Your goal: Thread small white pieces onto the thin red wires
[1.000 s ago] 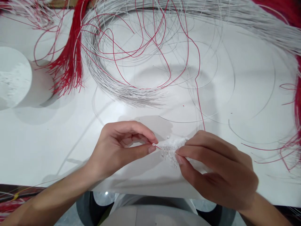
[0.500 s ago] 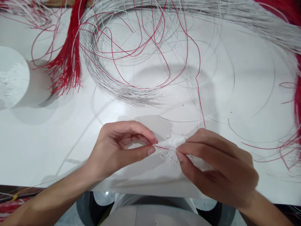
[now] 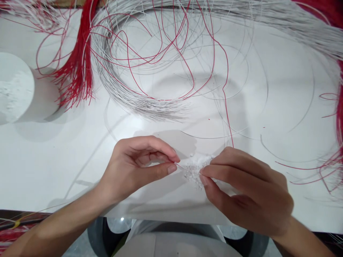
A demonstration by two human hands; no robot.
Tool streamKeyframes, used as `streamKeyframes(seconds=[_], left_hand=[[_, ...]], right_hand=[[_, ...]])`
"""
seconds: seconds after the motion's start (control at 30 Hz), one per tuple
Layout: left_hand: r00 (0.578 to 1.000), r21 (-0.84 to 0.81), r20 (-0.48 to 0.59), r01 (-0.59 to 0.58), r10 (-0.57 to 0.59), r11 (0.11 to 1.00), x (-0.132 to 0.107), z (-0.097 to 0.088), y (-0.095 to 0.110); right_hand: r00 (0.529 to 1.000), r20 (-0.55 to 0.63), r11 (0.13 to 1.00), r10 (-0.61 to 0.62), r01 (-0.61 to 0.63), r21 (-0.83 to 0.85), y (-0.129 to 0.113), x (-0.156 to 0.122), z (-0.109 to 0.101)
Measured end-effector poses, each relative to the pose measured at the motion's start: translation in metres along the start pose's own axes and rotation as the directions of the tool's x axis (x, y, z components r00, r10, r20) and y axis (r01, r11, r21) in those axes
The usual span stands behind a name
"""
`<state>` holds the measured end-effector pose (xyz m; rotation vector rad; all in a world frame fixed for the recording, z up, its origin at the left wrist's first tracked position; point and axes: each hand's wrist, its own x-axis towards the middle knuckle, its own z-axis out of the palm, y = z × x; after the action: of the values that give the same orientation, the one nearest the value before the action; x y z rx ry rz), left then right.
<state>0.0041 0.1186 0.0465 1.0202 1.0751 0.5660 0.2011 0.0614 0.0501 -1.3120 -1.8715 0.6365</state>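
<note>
My left hand (image 3: 139,166) is closed in a pinch, thumb against forefinger, on one end of a thin wire (image 3: 187,169). My right hand (image 3: 249,192) pinches the same strand a short way to the right. Between the fingertips the strand runs nearly straight, reddish close to the left fingers and pale toward the right ones. Anything else inside either pinch is hidden or too small to tell. Under the strand lies a heap of tiny white pieces (image 3: 197,178), partly covered by my right hand. A long red wire (image 3: 227,107) runs down from the back and disappears behind that hand.
A bundle of white wires (image 3: 118,85) curves across the white table (image 3: 66,153), with loose red wires over it. Left of it are a red wire bundle (image 3: 83,60) and a white tub (image 3: 43,92) of small white bits. More red wires (image 3: 339,117) lie at the right edge.
The stretch between my fingertips showed red over most of its length before; now it is mostly pale, red only near the left fingers. Both hands stay almost in place, still pinching.
</note>
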Motion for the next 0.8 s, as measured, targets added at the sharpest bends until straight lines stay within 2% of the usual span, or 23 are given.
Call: streamKeyframes(seconds=[0.3,0.43,0.53,0.63,0.8], left_hand=[[1.000,-0.003,0.012,-0.005,0.005,1.000,-0.001,0.000,0.000],[0.997,0.070,0.015,-0.071,0.070,0.995,-0.002,0.000,0.000],[0.986,0.127,0.050,-0.166,0.161,0.978,-0.002,-0.001,-0.003],[0.952,0.179,0.117,-0.301,0.283,0.937,-0.001,-0.004,-0.008],[0.864,0.287,0.202,-0.503,0.462,0.815,0.000,-0.005,-0.011]], right_hand=[[1.000,-0.001,1.000,0.011,-0.011,-0.011,0.002,0.001,0.002],[1.000,-0.003,1.000,0.014,-0.014,-0.004,0.001,0.001,0.002],[1.000,-0.010,1.000,0.014,-0.014,-0.012,0.001,0.000,0.002],[0.999,-0.029,0.999,0.034,-0.035,-0.027,0.001,0.000,0.002],[0.996,-0.050,0.996,0.069,-0.071,-0.045,0.000,0.000,0.001]])
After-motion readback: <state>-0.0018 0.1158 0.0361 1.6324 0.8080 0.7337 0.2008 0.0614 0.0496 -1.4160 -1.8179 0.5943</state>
